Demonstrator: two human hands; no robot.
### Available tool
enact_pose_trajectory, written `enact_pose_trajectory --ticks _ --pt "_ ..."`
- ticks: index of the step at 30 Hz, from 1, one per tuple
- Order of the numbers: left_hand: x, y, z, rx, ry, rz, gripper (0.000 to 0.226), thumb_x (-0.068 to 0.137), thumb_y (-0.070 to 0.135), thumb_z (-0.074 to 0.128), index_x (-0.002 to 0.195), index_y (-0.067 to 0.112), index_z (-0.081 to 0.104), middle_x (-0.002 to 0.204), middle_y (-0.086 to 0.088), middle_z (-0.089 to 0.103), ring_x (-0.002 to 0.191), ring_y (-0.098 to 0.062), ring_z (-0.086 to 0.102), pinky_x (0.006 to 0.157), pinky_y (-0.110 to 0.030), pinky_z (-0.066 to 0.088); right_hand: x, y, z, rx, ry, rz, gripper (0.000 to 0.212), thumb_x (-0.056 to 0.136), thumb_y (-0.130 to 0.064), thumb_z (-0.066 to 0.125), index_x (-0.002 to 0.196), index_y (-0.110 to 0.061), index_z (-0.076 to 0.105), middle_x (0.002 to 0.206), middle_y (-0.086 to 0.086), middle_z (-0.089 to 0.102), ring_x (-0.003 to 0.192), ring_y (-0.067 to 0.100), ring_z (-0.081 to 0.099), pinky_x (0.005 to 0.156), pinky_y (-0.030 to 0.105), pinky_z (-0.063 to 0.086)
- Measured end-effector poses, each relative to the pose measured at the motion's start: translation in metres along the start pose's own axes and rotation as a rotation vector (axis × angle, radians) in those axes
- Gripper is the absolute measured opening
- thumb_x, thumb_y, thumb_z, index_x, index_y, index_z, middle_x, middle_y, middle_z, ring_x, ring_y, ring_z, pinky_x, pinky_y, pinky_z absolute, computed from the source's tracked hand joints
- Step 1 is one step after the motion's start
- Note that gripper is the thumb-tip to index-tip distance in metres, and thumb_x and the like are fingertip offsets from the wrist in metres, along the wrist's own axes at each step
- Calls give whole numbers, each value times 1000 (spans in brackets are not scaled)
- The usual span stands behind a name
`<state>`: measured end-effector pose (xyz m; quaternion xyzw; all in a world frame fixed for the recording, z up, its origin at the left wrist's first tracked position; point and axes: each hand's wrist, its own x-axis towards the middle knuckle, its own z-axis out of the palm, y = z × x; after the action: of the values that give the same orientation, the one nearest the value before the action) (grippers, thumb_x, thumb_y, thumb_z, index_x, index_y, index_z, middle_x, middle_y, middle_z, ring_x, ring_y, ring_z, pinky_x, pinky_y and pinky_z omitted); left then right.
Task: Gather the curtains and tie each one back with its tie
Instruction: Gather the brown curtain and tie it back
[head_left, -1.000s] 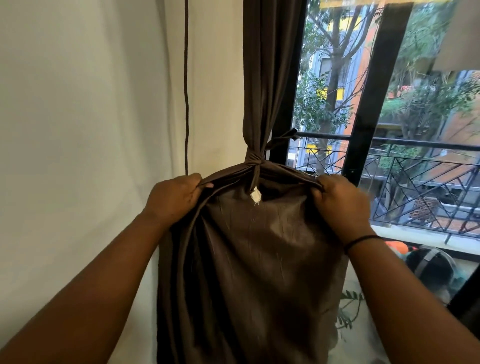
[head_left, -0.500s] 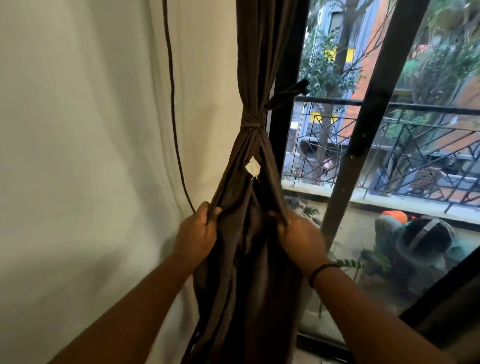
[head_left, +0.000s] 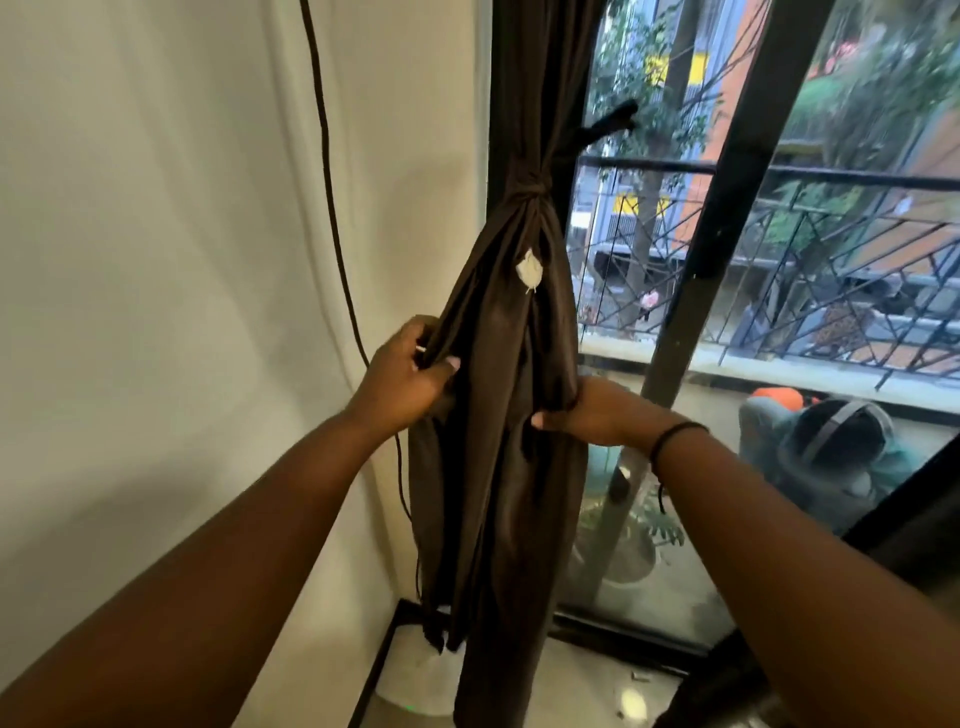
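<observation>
Curtain (head_left: 498, 415): dark brown, gathered into one bundle, hanging beside the window frame (head_left: 727, 182), between the white wall (head_left: 156, 260) and the glass.
Tie (head_left: 530, 189): same brown cloth, knotted round the bundle well above both hands; one loose end sticks out to the right.
Tag (head_left: 529, 271): small white scrap on the cloth, just below the knot.
Left hand (head_left: 410, 376): grip clamped on the bundle's left edge, thumb pressed on the front folds.
Right hand (head_left: 597, 410): grip clamped on the right edge, fingers wrapped behind the cloth, thumb in front; black band on the wrist.
Cord (head_left: 327, 182): dark, running down the wall, passing behind the left hand.
</observation>
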<state>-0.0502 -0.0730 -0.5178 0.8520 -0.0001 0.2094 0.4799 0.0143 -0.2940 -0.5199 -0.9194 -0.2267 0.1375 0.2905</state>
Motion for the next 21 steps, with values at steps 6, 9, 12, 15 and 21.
enact_pose_trajectory --ticks 6,9,12,15,21 --pt "34 107 -35 -376 72 182 25 94 28 54 119 28 50 115 -3 57 99 -13 61 81 -29 53 -23 -90 -97 631 181 -234 52 77 -52 67 120 -29 50 112 -4 62 100 15 58 84 34 45" --pt "63 154 -51 -333 190 202 35 89 49 53 119 30 50 119 0 58 104 -16 60 87 -36 53 -23 -135 -136 763 369 -331 37 85 -50 60 110 -22 55 106 0 62 89 16 59 77 32 48" --pt "85 185 -67 -300 226 141 46 85 54 57 122 26 50 114 1 58 105 -21 60 90 -40 53 -11 -165 -147 715 582 -363 27 89 -31 62 110 -18 51 84 -3 58 71 12 56 62 27 47" --pt "92 193 -65 -271 173 95 38 87 46 59 112 17 58 105 -3 64 98 -25 64 87 -43 54 0 -175 -142 735 598 -303 34 89 -24 63 118 -18 47 91 -1 60 78 16 60 60 33 52" --pt "95 202 -53 -170 313 219 28 92 39 53 94 14 65 90 -7 70 85 -25 66 82 -47 54 -4 -177 -137 783 529 -403 29 83 -27 70 107 -13 61 78 1 67 55 6 62 36 14 37"
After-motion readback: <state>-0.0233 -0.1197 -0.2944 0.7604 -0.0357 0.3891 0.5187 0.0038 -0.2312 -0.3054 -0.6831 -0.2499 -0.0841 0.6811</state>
